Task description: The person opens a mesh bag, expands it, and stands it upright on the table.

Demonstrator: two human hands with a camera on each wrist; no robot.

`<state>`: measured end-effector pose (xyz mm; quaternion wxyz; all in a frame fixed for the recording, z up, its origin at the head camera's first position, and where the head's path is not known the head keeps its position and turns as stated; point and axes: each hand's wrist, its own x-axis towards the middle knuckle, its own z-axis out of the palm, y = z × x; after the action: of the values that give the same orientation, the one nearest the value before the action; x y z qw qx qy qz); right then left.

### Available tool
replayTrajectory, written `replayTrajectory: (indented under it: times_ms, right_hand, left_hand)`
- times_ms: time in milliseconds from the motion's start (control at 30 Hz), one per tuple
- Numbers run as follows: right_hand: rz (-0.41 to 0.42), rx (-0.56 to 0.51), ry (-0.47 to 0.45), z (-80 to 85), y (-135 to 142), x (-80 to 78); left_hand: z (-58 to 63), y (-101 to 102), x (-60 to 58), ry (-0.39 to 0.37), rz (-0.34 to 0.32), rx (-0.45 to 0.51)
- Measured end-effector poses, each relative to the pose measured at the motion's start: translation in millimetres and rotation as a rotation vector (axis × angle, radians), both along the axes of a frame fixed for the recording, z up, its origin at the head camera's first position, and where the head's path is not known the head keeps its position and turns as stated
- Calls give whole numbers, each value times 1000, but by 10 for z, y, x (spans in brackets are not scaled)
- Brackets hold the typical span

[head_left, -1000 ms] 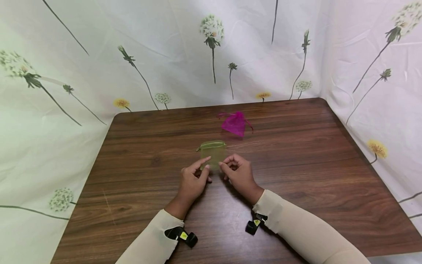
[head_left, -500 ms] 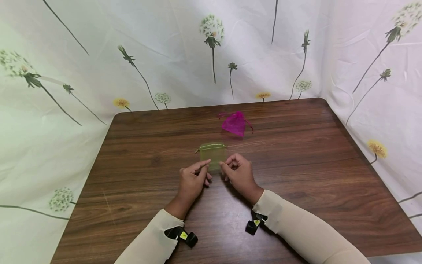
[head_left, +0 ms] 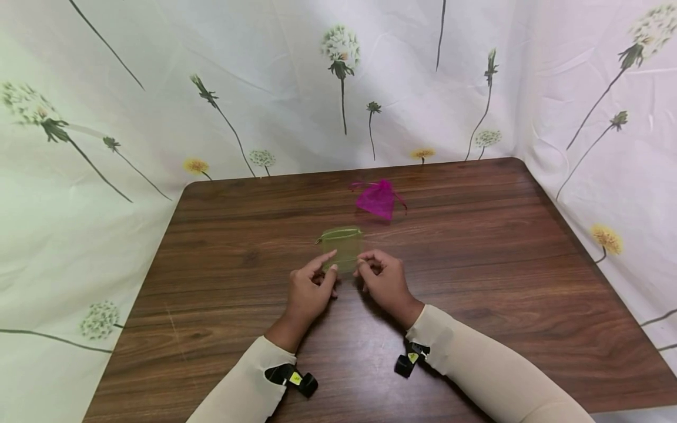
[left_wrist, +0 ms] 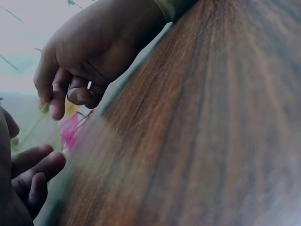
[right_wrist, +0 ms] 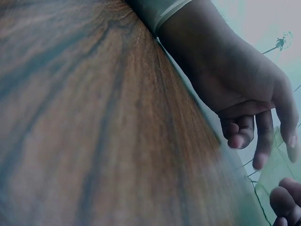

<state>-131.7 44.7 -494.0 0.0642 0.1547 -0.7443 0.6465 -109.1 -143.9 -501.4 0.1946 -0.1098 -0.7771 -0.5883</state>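
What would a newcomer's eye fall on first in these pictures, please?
Probably the magenta pouch, whose vivid colour stands out toward the far edge of the dark brown table. Next might come the sheer green pouch, nearer the person, with the right hand pinching it on one side and the left hand at the other. Behind the table, the white cloth printed with dandelions also catches the eye.

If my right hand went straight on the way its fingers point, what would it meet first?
The green pouch, which your right hand has at its fingertips. Beyond it, your left hand looks next in line, though depth is hard to judge from the head view.
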Motion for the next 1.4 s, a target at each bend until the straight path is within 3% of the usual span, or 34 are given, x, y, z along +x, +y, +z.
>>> replayTrajectory:
  times_ms: [433, 867, 1200, 1400]
  right_hand:
    - [-15, -25, 43, -3, 8, 14]
    - [-53, -7, 126, -22, 0, 7]
    - [-50, 12, 122, -33, -1, 8]
    - [-44, 90, 145, -34, 8, -13]
  left_hand:
    - [-4, 27, -7, 71, 64, 36]
    - [19, 39, 11, 72, 93, 29]
    - [23, 34, 8, -29, 62, 23]
    - [6, 31, -1, -26, 84, -3]
